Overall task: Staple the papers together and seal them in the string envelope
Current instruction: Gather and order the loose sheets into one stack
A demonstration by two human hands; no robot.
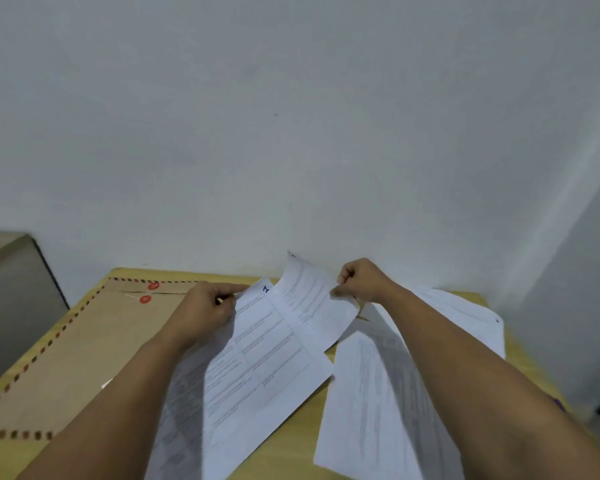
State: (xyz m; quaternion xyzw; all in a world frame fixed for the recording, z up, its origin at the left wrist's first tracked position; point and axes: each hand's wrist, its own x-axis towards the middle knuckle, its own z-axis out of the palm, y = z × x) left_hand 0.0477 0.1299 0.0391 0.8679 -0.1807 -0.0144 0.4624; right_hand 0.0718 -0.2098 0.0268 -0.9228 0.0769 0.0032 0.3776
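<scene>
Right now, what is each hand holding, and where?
Left hand pinches the sheet marked 1 at its top-left corner; right hand lifts another sheet by its right edge.

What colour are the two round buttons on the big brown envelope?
Red round buttons, seen in the head view.

Bare forearms, no sleeves, no jewellery

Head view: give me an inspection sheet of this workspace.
Surface: yellow wooden table, mostly covered.
Job's things: brown string envelope lies flat at left, red discs at its far end; sheet marked 1 overlaps it; second sheet lifted; more loose sheets at right. Stapler: nothing seen.
Clutter: nothing seen.
Grippers: left hand pinches the marked sheet; right hand pinches the lifted sheet.
Cables: nothing seen.
Surroundings: white wall; grey cabinet at left.
</scene>
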